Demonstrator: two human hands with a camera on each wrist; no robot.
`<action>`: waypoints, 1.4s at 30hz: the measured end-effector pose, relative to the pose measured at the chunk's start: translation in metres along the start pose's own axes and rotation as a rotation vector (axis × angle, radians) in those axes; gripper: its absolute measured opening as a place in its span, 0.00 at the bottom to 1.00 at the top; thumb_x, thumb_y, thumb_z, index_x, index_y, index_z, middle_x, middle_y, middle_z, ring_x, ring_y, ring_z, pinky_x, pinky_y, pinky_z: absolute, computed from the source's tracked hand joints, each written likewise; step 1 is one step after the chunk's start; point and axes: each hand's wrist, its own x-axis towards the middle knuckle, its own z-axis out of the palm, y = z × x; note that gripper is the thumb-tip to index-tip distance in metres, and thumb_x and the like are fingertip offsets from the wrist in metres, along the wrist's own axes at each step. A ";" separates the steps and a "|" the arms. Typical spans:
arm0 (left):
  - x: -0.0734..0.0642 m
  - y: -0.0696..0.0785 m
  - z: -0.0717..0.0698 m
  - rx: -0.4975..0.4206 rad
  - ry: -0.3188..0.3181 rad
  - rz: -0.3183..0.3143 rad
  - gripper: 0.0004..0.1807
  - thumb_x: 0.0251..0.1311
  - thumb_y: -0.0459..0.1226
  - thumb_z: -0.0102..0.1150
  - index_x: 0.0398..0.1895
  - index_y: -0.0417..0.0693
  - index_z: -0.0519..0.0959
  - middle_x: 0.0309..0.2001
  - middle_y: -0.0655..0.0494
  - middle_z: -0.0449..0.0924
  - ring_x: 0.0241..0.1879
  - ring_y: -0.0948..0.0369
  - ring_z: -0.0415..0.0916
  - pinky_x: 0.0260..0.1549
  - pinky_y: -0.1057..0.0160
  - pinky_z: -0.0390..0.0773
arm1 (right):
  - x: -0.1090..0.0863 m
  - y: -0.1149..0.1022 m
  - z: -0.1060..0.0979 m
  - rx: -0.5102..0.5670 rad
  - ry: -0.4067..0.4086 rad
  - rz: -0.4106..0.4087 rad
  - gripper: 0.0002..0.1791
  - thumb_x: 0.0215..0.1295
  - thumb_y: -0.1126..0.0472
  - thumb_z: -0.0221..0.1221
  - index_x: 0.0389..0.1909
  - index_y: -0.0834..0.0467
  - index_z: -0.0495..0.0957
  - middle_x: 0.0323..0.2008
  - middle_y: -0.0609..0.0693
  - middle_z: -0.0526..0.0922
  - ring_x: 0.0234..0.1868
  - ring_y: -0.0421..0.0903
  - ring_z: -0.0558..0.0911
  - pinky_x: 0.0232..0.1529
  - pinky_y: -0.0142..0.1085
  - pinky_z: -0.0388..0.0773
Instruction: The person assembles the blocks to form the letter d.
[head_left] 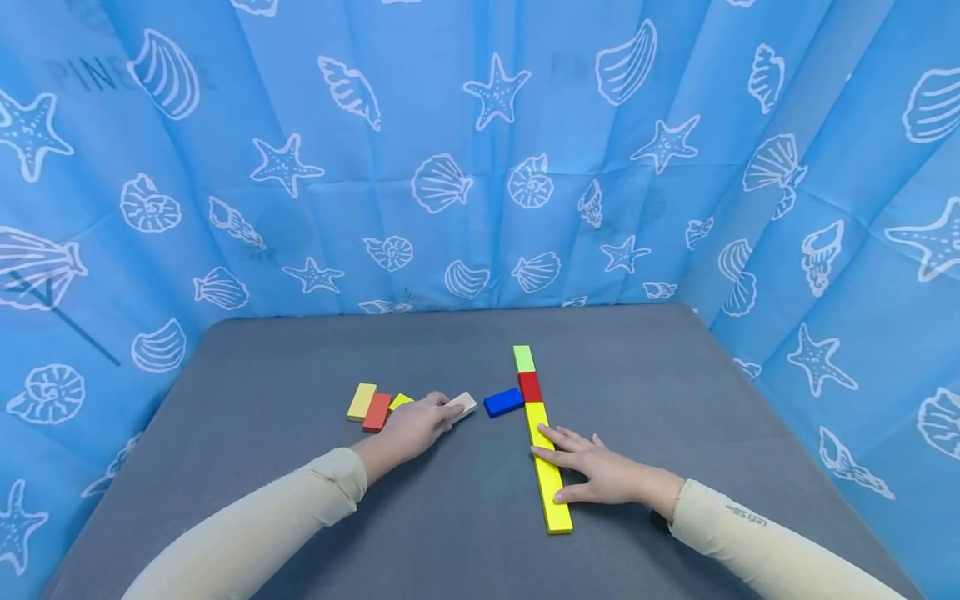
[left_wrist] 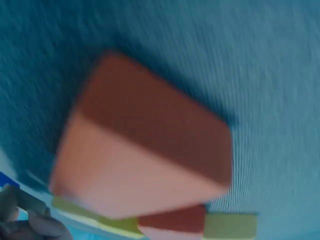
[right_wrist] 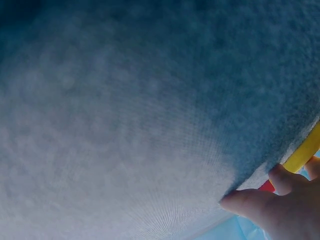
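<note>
My left hand (head_left: 418, 423) pinches a pale wooden block (head_left: 465, 406) above the table, left of a blue block (head_left: 504, 403). A row of blocks runs front to back: a light green block (head_left: 523, 358), a red block (head_left: 529, 387) and a long yellow stretch (head_left: 557, 508). My right hand (head_left: 600, 473) lies with spread fingers (right_wrist: 245, 202) against that yellow stretch, touching its top and right side. The blue block's right end meets the row near the red block. In the left wrist view, my left hand (left_wrist: 35, 225) shows at the lower left corner.
At left lie a pale yellow block (head_left: 362, 402), an orange-red block (head_left: 377, 412) and a yellow block (head_left: 401, 402), partly behind my left hand. A large blurred orange block (left_wrist: 145, 145) fills the left wrist view. The grey table (head_left: 300, 350) meets a blue shell-print curtain (head_left: 442, 233).
</note>
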 end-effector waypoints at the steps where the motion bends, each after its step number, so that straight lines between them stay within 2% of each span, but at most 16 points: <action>1: -0.001 0.001 0.001 -0.002 -0.001 0.001 0.24 0.63 0.36 0.63 0.64 0.56 0.76 0.48 0.53 0.76 0.35 0.59 0.75 0.30 0.64 0.75 | 0.000 0.000 0.000 0.000 -0.001 0.002 0.39 0.66 0.42 0.58 0.74 0.51 0.60 0.77 0.55 0.46 0.74 0.62 0.45 0.59 0.74 0.39; 7: 0.000 0.000 0.007 0.023 -0.026 0.013 0.24 0.63 0.38 0.63 0.63 0.56 0.77 0.47 0.53 0.77 0.34 0.60 0.75 0.31 0.66 0.75 | 0.001 0.001 -0.001 -0.004 0.000 0.009 0.39 0.65 0.42 0.59 0.74 0.51 0.60 0.76 0.54 0.47 0.74 0.62 0.46 0.59 0.74 0.39; 11: 0.001 -0.001 0.009 0.055 -0.046 0.048 0.24 0.63 0.39 0.63 0.63 0.56 0.76 0.48 0.53 0.77 0.35 0.60 0.75 0.34 0.64 0.77 | 0.001 0.002 -0.001 -0.006 0.001 0.005 0.39 0.66 0.41 0.58 0.74 0.51 0.60 0.76 0.55 0.47 0.74 0.62 0.46 0.59 0.74 0.40; 19: 0.005 0.005 0.005 0.083 -0.050 0.130 0.23 0.63 0.42 0.63 0.62 0.54 0.77 0.47 0.51 0.77 0.31 0.61 0.74 0.29 0.65 0.75 | 0.000 0.004 0.000 -0.002 0.008 0.006 0.39 0.65 0.41 0.59 0.74 0.51 0.60 0.76 0.54 0.47 0.74 0.62 0.46 0.59 0.74 0.40; 27: 0.011 0.008 0.006 0.142 -0.087 0.138 0.24 0.64 0.45 0.62 0.64 0.56 0.76 0.50 0.52 0.77 0.32 0.61 0.74 0.31 0.65 0.75 | 0.000 0.004 -0.001 -0.001 0.010 0.014 0.39 0.65 0.42 0.59 0.74 0.51 0.60 0.76 0.54 0.48 0.74 0.62 0.47 0.59 0.74 0.40; 30: 0.016 0.011 0.006 0.155 -0.087 0.105 0.27 0.63 0.51 0.62 0.64 0.56 0.76 0.52 0.52 0.77 0.34 0.60 0.75 0.32 0.64 0.75 | 0.000 0.003 -0.002 0.004 0.010 0.011 0.39 0.65 0.42 0.59 0.74 0.51 0.60 0.76 0.54 0.48 0.74 0.62 0.47 0.59 0.74 0.40; 34: 0.029 0.021 0.005 0.142 -0.067 0.021 0.30 0.61 0.56 0.60 0.64 0.55 0.76 0.54 0.52 0.76 0.41 0.59 0.76 0.36 0.60 0.77 | -0.001 0.003 -0.003 0.004 0.012 0.009 0.39 0.65 0.42 0.59 0.74 0.51 0.60 0.76 0.54 0.47 0.74 0.62 0.46 0.59 0.74 0.40; 38: 0.045 0.034 0.009 0.145 -0.034 -0.051 0.31 0.61 0.57 0.60 0.63 0.51 0.76 0.53 0.50 0.77 0.43 0.58 0.76 0.38 0.58 0.79 | -0.001 0.002 -0.002 -0.010 0.016 0.008 0.39 0.65 0.41 0.59 0.73 0.51 0.61 0.76 0.54 0.48 0.74 0.62 0.47 0.58 0.75 0.41; 42: 0.057 0.043 0.016 0.194 -0.033 -0.105 0.30 0.62 0.55 0.60 0.61 0.49 0.77 0.53 0.49 0.77 0.44 0.57 0.78 0.38 0.57 0.80 | 0.000 0.000 0.000 -0.019 0.013 0.003 0.39 0.65 0.40 0.58 0.73 0.50 0.61 0.76 0.54 0.48 0.74 0.62 0.47 0.58 0.74 0.42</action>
